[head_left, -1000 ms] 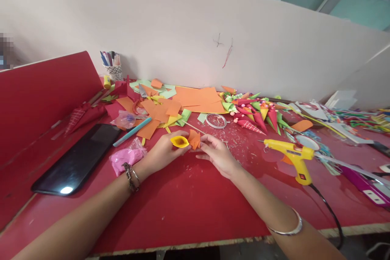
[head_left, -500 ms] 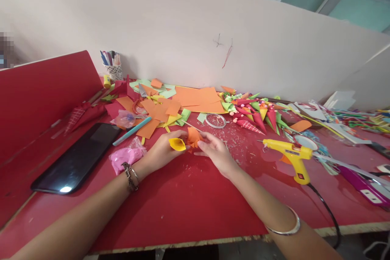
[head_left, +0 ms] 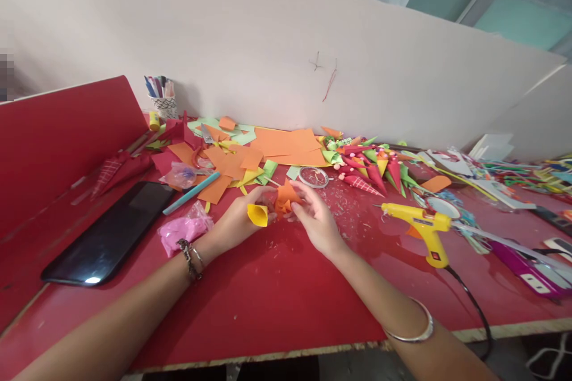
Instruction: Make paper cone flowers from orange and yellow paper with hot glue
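My left hand (head_left: 236,223) is closed, with a small yellow paper cone (head_left: 258,215) held at its thumb, the open end facing me. Its fingertips also reach a crumpled, folded piece of orange paper (head_left: 286,195) between my hands. On the other side, my right hand (head_left: 319,220) pinches that orange paper between thumb and fingers. Fingers cover part of the orange piece, so its full shape is hidden. Just beyond my hands lie loose orange paper pieces (head_left: 232,164) and a roll of clear tape (head_left: 313,177).
A yellow glue gun (head_left: 422,226) lies at right, its cord over the table edge. Finished paper cones (head_left: 366,181) are piled at the back. At left are a black phone (head_left: 109,235), a pink-filled bag (head_left: 183,232) and a blue stick-like tool (head_left: 191,193). A pen cup (head_left: 163,106) stands behind.
The yellow cone has turned a little in my left hand, and the orange paper has shifted and tilted between my fingers. The whole view has swung slightly to the right.
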`<action>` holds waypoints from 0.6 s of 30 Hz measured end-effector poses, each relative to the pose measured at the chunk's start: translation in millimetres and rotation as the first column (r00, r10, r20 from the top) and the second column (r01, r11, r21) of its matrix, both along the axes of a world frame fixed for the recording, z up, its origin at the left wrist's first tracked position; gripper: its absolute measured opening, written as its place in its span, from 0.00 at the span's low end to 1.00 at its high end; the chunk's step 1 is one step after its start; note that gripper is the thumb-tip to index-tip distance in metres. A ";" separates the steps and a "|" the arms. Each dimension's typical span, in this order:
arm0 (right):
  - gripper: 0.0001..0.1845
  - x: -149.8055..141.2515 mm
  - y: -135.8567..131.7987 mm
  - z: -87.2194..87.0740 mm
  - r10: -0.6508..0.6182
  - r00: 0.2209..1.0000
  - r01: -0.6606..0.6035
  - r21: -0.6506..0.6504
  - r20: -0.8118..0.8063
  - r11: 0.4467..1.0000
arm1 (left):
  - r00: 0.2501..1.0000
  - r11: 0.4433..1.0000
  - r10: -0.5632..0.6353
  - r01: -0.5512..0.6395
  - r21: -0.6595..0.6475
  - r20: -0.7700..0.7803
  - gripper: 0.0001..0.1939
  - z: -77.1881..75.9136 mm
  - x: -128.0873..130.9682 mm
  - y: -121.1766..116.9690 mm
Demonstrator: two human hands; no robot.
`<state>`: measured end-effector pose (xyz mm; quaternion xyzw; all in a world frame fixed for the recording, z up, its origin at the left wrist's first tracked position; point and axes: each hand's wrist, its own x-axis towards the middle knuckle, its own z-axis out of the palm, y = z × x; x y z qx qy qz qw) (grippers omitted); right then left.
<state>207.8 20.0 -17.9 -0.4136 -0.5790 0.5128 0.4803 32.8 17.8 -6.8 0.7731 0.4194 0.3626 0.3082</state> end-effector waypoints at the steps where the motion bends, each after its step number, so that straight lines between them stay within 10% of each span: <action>1: 0.20 0.0 0.2 -1.2 -0.008 1.000 0.008 0.001 0.011 1.000 | 1.000 1.000 0.001 -0.001 0.001 -0.005 0.20 0.3 0.1 -0.2; 18: 0.10 1.3 2.1 -2.6 0.021 0.995 -0.035 -0.145 -0.096 0.989 | 0.996 1.000 -0.004 0.005 0.015 -0.094 0.06 1.3 -1.3 0.5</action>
